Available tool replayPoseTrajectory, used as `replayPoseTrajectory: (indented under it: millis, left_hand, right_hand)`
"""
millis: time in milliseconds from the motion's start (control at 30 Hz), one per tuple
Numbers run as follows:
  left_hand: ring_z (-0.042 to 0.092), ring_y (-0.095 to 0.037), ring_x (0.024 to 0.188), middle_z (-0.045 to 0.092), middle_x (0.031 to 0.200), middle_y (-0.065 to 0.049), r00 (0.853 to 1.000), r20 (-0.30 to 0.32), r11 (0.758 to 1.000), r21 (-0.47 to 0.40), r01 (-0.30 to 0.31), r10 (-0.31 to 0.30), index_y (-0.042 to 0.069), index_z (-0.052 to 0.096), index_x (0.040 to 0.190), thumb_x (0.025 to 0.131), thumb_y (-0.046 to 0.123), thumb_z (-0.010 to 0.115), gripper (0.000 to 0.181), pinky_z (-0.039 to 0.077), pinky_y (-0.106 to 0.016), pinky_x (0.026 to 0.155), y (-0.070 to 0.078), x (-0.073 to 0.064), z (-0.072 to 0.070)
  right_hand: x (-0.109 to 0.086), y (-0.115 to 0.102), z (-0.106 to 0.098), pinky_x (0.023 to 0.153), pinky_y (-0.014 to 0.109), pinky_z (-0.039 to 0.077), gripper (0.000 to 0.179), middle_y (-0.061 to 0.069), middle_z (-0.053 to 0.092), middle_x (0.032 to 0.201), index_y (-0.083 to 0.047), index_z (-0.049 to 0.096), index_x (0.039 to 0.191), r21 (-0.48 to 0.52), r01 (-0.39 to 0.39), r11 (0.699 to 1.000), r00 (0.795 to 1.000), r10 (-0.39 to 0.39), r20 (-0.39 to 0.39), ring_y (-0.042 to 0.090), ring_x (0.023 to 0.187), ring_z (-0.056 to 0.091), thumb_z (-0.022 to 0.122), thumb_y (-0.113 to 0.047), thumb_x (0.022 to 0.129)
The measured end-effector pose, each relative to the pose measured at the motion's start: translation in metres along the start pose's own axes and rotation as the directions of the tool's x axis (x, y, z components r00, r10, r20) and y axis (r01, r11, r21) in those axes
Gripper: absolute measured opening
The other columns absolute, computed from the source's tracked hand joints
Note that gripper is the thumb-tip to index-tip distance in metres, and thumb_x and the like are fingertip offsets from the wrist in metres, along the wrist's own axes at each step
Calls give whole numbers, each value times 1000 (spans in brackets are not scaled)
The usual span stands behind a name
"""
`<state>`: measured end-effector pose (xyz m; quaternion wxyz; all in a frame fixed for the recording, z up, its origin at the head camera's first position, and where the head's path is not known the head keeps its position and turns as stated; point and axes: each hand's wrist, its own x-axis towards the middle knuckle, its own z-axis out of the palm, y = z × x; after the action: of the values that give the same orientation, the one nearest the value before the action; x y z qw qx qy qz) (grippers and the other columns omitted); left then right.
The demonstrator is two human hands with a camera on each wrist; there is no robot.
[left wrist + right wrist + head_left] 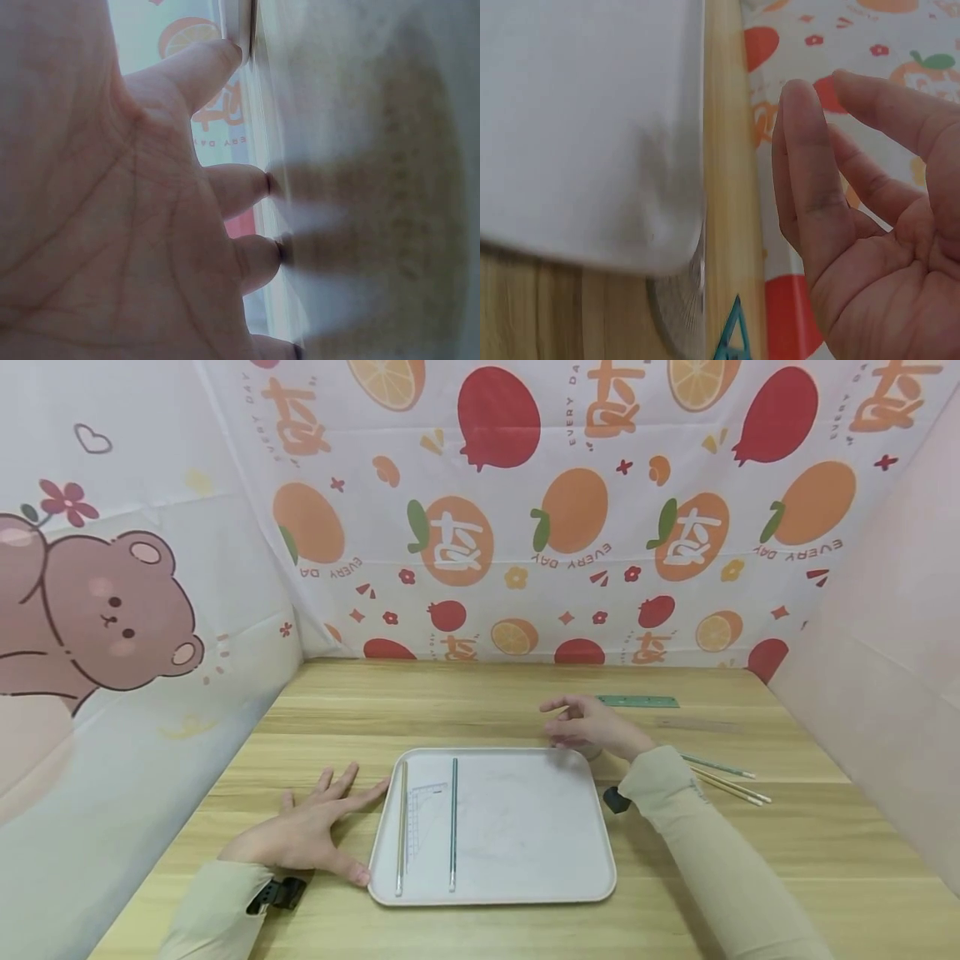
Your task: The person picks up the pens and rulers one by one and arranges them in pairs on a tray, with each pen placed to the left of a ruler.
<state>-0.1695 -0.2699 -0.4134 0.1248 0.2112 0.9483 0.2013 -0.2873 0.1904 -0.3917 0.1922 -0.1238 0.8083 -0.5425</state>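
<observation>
A white tray [532,827] lies on the table. In it are a tan pencil [402,827], a clear set square [426,806] and a green pencil [453,827], spaced apart on its left side. My left hand [307,831] has its fingers spread on the table, with thumb and index finger touching the tray's left rim. Over the tray's far right corner hovers my right hand [592,727], fingers loosely bent and holding nothing. Beneath it, a clear piece with radiating lines, like a protractor [676,315], sits beside that corner, partly hidden by the tray.
Behind my right hand lies a green ruler [641,702]. A faint clear strip [697,724] rests nearby. Several pencils [727,783] lie right of the tray, partly hidden by my sleeve. A fruit-print cloth [517,527] hangs at the table's back edge.
</observation>
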Motion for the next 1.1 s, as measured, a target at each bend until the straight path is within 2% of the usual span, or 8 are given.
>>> replayPoseTrajectory:
  millis: [267,533,733,867,1100]
  left_hand:
    - [2,-73,155,9,176,-36,1000,11,1000,12,-12,11,35,33,169,62,75,91,128,-3,-102,98,-1,1,2]
    - [3,-73,155,9,176,-36,1000,5,1000,17,-14,14,35,33,169,62,74,91,128,-2,-102,99,-1,0,2]
    - [1,-73,155,8,175,-37,1000,4,1000,-18,-9,9,34,37,168,61,70,94,127,-4,-101,99,0,-1,2]
    - [2,-74,155,9,175,-37,1000,2,1000,-8,-14,14,33,37,168,61,71,93,127,-3,-102,98,1,0,2]
    - [0,-73,155,8,175,-37,1000,8,1000,-22,-7,7,34,36,169,61,70,94,127,-4,-102,98,-1,0,2]
  right_hand:
    - [0,18,-17,88,30,65,54,10,65,110,0,51,153,-4,-30,1000,1000,30,-8,20,94,73,70,-15,105]
    - [-2,29,-30,76,23,62,52,8,60,105,2,53,151,-61,-47,997,999,46,-16,15,84,66,70,-14,105]
    - [-5,34,-35,74,22,61,53,9,63,111,2,53,151,-69,-64,996,998,64,-9,14,89,65,70,-14,104]
    - [-6,37,-38,74,23,60,51,14,66,117,2,53,151,-120,-53,991,999,52,-10,15,93,65,69,-11,104]
    - [-4,39,-40,69,22,57,53,16,66,123,-2,58,147,-193,-76,978,997,75,-14,16,95,62,77,-9,98]
